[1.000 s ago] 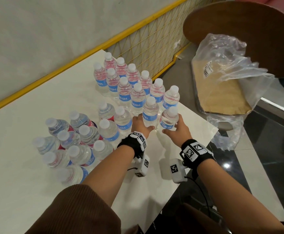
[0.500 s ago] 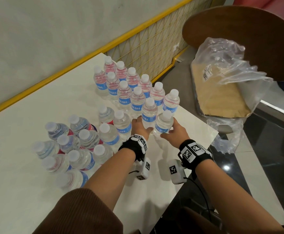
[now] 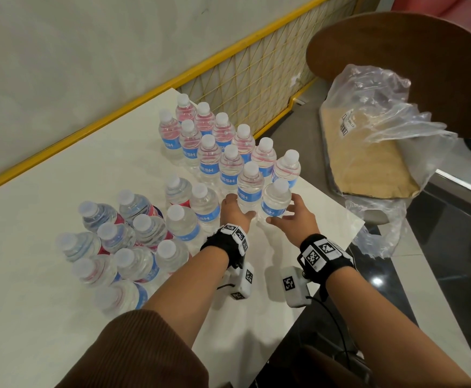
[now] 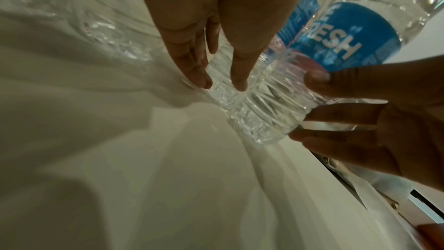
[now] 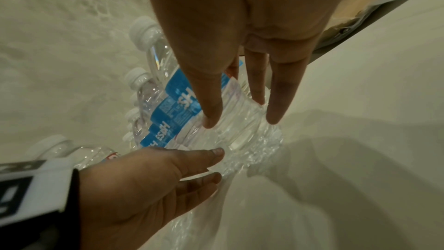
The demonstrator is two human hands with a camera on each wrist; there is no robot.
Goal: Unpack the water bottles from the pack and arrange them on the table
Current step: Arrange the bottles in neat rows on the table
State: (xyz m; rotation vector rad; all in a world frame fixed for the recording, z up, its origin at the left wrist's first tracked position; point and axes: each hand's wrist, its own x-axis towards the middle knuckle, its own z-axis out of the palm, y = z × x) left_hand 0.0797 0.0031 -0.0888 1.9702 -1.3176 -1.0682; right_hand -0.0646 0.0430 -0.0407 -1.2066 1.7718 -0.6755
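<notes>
Several clear water bottles with blue labels stand in neat rows [image 3: 209, 147] at the table's far right. The two nearest bottles stand side by side at the front of the rows. My left hand [image 3: 235, 210] [image 4: 222, 85] touches the base of the left one [image 3: 249, 189] with straight fingers. My right hand [image 3: 284, 212] [image 5: 240, 121] brackets the right one [image 3: 275, 201] [image 5: 240, 140] [image 4: 348, 41], fingers spread and straight against its ribbed base. Both bottles rest upright on the white table [image 3: 256, 317].
A loose cluster of several more bottles [image 3: 133, 236] stands to the left of my left arm. The torn plastic pack wrap with its cardboard tray [image 3: 368, 152] lies on a chair right of the table. The table's corner [image 3: 363, 224] is close to my right hand.
The right-hand bottle has shifted a little left, closer to its neighbour. My right hand's fingers have loosened from a curled grip to a spread touch. The left hand has barely moved.
</notes>
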